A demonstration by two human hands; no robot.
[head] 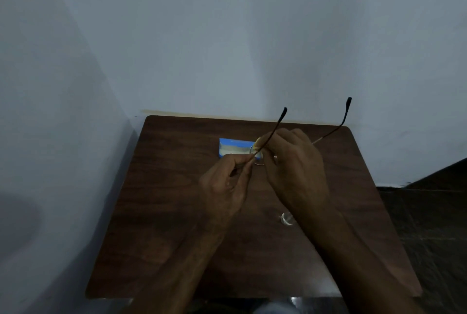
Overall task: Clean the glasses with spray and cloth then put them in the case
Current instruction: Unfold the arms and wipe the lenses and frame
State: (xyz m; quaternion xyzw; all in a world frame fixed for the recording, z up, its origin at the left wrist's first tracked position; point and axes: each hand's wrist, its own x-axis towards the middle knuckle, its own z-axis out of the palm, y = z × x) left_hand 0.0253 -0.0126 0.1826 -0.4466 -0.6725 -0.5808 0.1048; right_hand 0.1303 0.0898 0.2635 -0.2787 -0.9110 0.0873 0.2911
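Dim grey-blue walls [227, 35] meet in a corner behind one dark wooden worktop [164, 212], and the low light blurs most fine detail.

We hold the glasses [282, 114] in the air above the middle of the worktop. Their two thin temple arms point up and away from us, and both dark tips show against the wall. The front of the frame is mostly hidden. We can make out only part of one lens rim, between the hands, and the second lens is covered by the right hand.

Our left hand [225, 184] has its fingers curled and pinches the frame at the near end of the left temple arm. Our right hand [295, 162] has its fingers curled round one yellow cloth [258, 146] against the front of the glasses. Only a small corner of the cloth sticks out past the fingers, so we cannot tell how much of the lens it covers.

One blue case [233, 147] lies on the worktop beyond the hands. It shows a pale inside, and its right end is hidden behind the cloth and the frame.

One small clear object [286, 219] sits on the worktop near us, half covered by the right forearm, and we cannot tell what it is.
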